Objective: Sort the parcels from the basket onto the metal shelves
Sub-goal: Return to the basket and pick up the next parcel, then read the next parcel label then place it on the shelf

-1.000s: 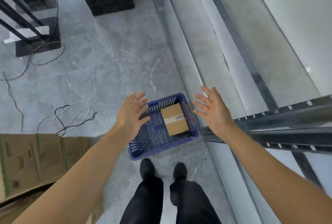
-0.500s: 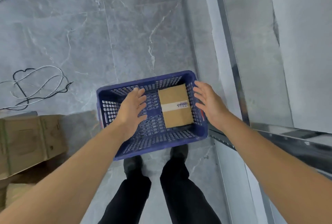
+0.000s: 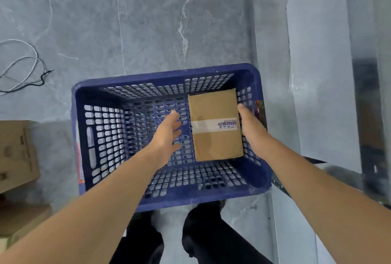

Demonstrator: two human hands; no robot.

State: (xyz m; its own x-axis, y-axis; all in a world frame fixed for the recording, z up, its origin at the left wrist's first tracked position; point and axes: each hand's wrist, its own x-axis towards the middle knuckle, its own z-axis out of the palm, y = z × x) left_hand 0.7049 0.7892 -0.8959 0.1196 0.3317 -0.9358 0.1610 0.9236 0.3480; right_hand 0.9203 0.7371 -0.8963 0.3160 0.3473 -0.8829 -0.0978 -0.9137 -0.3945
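Observation:
A blue perforated plastic basket (image 3: 101, 128) stands on the grey marble floor in front of my feet. One brown cardboard parcel (image 3: 213, 113) with a white tape label lies flat in its right half. My left hand (image 3: 167, 134) is inside the basket just left of the parcel, fingers spread, a small gap from its edge. At the parcel's right side is my right hand (image 3: 248, 122), fingers against or very near its edge, between parcel and basket wall. Neither hand grips it. The metal shelf (image 3: 338, 170) shows only as a grey frame rail at the right.
Cardboard boxes (image 3: 17, 153) sit on the floor at the left edge. Loose white and black cables (image 3: 23, 69) lie on the floor at upper left. A pale wall and shelf upright (image 3: 364, 94) run along the right. My legs and black shoes (image 3: 203, 206) stand just behind the basket.
I have bent lower, so the basket fills more of the view. Both hands dropped from above the rim into the basket and closed in on either side of the parcel.

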